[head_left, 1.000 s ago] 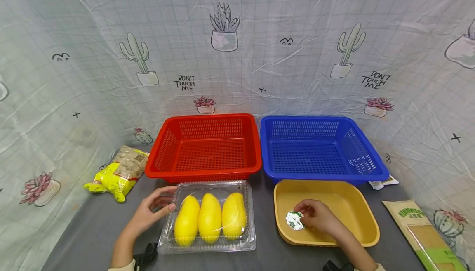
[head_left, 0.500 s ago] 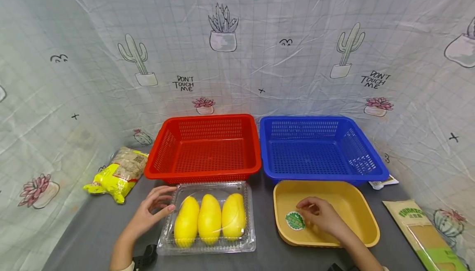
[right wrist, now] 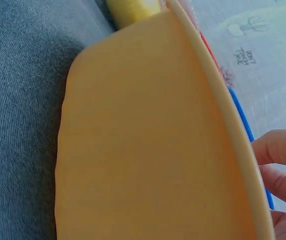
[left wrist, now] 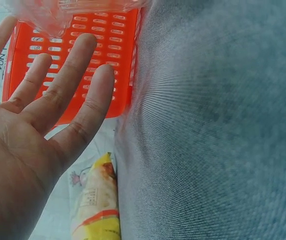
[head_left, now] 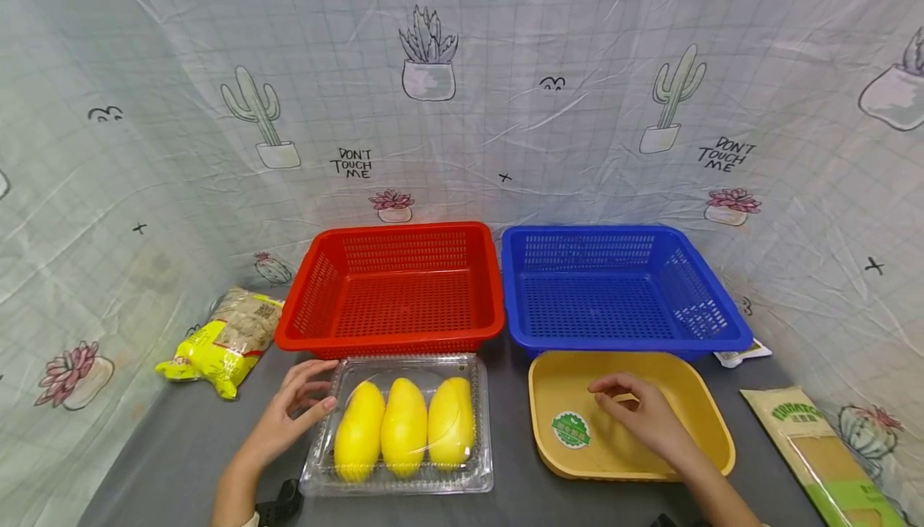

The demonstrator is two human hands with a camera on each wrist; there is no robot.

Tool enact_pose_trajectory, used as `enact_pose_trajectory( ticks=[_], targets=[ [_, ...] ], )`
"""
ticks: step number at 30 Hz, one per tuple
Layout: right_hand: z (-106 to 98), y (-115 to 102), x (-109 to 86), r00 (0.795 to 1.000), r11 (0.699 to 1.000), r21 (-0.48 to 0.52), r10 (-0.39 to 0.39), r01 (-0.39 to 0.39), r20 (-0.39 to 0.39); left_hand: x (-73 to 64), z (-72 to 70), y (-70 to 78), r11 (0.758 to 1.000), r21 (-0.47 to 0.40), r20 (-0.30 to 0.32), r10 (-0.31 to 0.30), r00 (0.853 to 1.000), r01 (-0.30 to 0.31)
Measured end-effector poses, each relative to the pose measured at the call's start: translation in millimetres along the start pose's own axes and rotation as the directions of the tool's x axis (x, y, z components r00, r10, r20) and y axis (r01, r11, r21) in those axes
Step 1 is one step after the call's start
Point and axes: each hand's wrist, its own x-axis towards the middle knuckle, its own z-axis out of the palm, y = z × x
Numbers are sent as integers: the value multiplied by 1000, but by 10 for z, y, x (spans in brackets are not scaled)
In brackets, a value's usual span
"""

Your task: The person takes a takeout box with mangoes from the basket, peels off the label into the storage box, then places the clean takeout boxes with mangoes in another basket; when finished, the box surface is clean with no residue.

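A clear plastic clamshell box (head_left: 469, 483) holds three yellow mangoes (head_left: 404, 428) side by side, its lid down. At its left side is my left hand (head_left: 280, 421), fingers spread and loosely bent, the tips at the box's edge; whether they touch it I cannot tell. The left wrist view shows that palm (left wrist: 12, 145) holding nothing. A round green-and-white sticker (head_left: 571, 430) lies at the left of the yellow tub (head_left: 667, 370). To its right, over the tub, my right hand (head_left: 645, 419) has relaxed fingers and holds nothing. The tub's wall (right wrist: 143, 125) fills much of the right wrist view.
Behind the box stands a red basket (head_left: 404, 344), with a blue basket (head_left: 628, 344) beside it. A yellow bag (head_left: 227, 342) lies at the left. A green-and-tan packet (head_left: 819, 447) lies at the right. Patterned cloth (head_left: 433, 150) encloses the back and sides.
My right hand held the sticker with a silvery side showing, then left it green side up in the tub and drew away to the right. My left hand has stayed by the box.
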Motion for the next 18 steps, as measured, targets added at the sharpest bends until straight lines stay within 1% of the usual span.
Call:
enact_pose_trajectory(
  ticks=[3, 5, 9, 12, 18],
  targets=[
    [-27, 25, 1, 997, 999, -6, -41, 41, -62, -2, 9, 24, 999, 20, 2, -27, 1000, 27],
    [-47, 44, 1, 993, 997, 6, -70, 71, -100, 1, 20, 47, 999, 26, 22, -45, 999, 45],
    [-102, 74, 18, 982, 991, 71, -104, 117, -160, 22, 48, 116, 997, 16, 79, -79, 994, 77],
    [-165, 97, 43, 974, 984, 109, -121, 144, -193, 36, 64, 161, 995, 4, 102, -101, 990, 101],
    [-345, 161, 82, 960, 981, 45, -172, 186, -223, 42, 76, 194, 985, -45, 144, -159, 977, 167]
  ],
)
